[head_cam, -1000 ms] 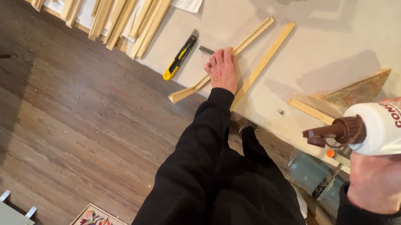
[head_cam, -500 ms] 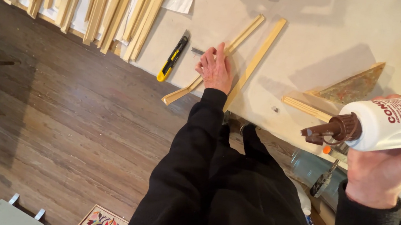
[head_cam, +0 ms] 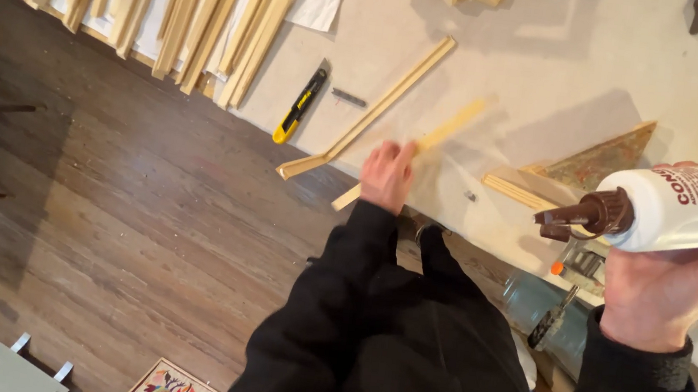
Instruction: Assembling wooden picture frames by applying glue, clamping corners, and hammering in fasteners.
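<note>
Since a second ago the left hand [head_cam: 386,174] has shifted from the longer wooden strip [head_cam: 366,119] to the shorter one [head_cam: 449,129] beside it; that shorter strip shows blurred, its near end caught under the fingers at the bench [head_cam: 540,60] edge. From the head view I cannot tell how tightly the fingers are closed, since the hand is blurred too, but it is clearly on the strip's near end. The longer strip lies just to the left, slanting the same way, its near end poking out past the bench edge over the wooden floor [head_cam: 104,194].

Off to the right, the right hand [head_cam: 672,285] is wrapped around a white glue bottle [head_cam: 689,208], held on its side above the bench edge with its brown nozzle [head_cam: 583,218] pointing left toward the strips. It sits much as it did before.

A yellow and black utility knife [head_cam: 299,107] lies on the bench just left of the longer strip, with a small dark piece [head_cam: 349,98] between them. Farther left, a bundle of wooden strips [head_cam: 196,3] lies in a row across the bench's far corner. Behind the bottle rests a triangular wooden piece [head_cam: 603,159], and a short pale block [head_cam: 525,190] sits at its base. Both sleeves are black.
</note>
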